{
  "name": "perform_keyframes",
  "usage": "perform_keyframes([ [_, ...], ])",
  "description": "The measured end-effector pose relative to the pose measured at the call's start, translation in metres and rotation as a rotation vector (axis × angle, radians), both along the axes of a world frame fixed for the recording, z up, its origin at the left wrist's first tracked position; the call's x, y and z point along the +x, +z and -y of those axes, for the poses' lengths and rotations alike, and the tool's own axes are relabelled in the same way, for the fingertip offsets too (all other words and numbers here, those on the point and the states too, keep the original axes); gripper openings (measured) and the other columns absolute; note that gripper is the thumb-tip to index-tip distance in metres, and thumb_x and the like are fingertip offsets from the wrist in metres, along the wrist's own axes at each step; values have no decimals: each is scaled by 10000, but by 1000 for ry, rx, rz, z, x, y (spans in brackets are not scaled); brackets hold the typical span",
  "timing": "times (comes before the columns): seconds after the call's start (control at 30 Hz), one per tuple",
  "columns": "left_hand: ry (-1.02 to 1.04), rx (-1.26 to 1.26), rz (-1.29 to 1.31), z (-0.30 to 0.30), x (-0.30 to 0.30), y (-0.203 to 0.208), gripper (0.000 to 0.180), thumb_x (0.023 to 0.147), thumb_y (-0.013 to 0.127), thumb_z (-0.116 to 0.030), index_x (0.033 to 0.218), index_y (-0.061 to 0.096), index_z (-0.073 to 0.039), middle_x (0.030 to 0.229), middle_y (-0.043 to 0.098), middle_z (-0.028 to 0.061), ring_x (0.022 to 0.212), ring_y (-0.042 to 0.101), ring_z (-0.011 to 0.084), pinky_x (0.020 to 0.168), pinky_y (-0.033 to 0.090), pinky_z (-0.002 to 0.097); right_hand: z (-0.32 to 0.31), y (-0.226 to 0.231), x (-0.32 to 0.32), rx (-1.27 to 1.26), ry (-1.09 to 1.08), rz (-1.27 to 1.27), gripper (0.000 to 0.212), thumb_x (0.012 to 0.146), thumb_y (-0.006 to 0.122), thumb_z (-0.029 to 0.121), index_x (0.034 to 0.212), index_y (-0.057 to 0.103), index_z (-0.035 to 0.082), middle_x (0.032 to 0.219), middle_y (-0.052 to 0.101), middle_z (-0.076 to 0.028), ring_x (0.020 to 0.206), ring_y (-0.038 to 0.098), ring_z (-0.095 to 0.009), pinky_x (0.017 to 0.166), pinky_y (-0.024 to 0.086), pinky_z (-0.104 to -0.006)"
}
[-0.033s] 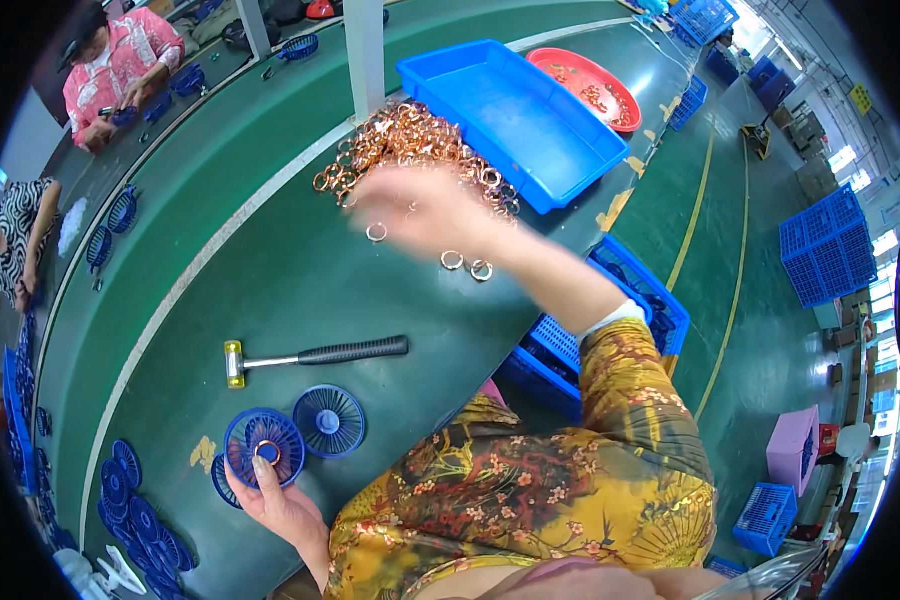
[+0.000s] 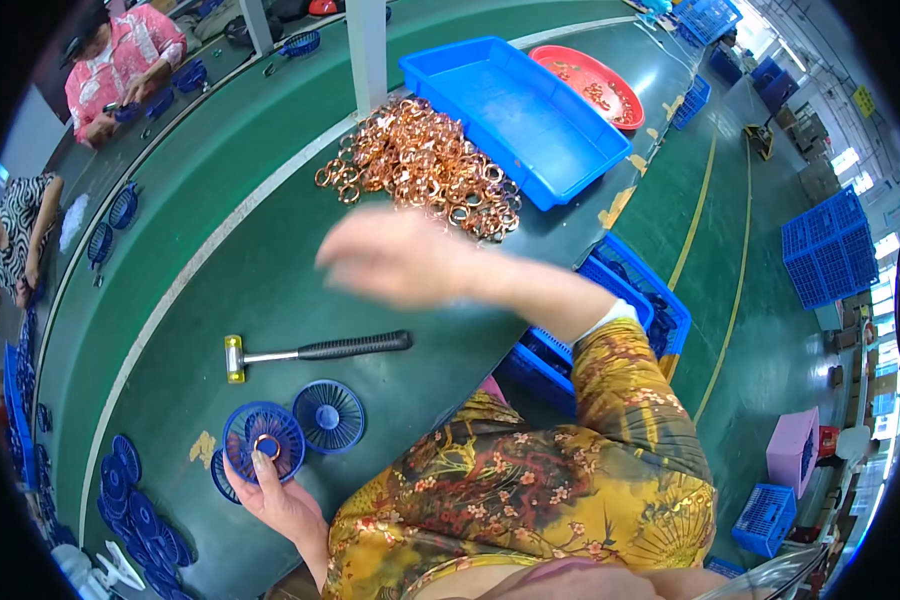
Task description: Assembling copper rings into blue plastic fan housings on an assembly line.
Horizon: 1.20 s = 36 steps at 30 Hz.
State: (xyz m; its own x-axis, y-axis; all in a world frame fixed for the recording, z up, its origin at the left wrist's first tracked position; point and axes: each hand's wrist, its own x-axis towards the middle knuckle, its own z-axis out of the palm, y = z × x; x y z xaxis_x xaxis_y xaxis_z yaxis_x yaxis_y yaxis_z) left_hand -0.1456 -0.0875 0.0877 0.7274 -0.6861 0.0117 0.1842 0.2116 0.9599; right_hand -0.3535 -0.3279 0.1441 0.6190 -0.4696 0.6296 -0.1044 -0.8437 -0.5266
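The left hand (image 2: 275, 495) pinches a blue disc (image 2: 262, 441), thumb on the copper ring (image 2: 267, 446) at its centre, just below the hammer (image 2: 315, 351) on the worktop (image 2: 260, 270). The right hand (image 2: 395, 255), blurred, hovers above the hammer, beside the ring pile (image 2: 420, 165); its grip cannot be told.

Factory floor, green assembly table (image 2: 270, 290), blue crates (image 2: 830, 250), seated workers (image 2: 120, 60)
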Motion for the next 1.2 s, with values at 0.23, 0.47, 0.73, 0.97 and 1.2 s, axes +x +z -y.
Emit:
perform_keyframes([
  [0.23,-140,-84,-159,3,5,-18,406,969,499,-93,1347,400,16,1254,531,115,1096,546,181,921,465,321,-111,-48,105,-348,336,-40,99,749,581,144,821,530,97,807,537,-45,765,572,-204,607,487,-327],
  [0.47,-199,-147,-343,0,3,-31,319,1004,452,-136,1292,457,1,1139,598,96,1021,592,158,887,491,313,-110,-64,101,-359,306,-148,240,696,763,88,868,598,64,856,606,-70,729,607,-250,618,497,-357],
  [0.73,-141,-82,-125,-7,16,-44,341,1022,422,-251,1281,444,-30,1105,600,76,980,621,142,803,541,288,-124,-75,109,-285,193,46,213,691,777,84,828,615,73,805,603,-58,677,597,-230,588,476,-341],
  [0.97,-143,-125,-99,-11,12,-38,329,1024,422,-222,1287,442,-25,1070,576,35,932,555,76,821,469,232,-133,-76,117,-368,203,62,223,684,783,93,832,616,82,830,605,-58,698,598,-226,606,468,-340],
  [1.2,-59,-95,110,-12,11,-56,188,920,524,-38,1075,420,-19,928,518,34,824,479,89,750,439,264,-142,-76,127,-226,188,-200,172,728,696,5,843,570,29,814,600,-98,724,586,-286,649,471,-369],
])
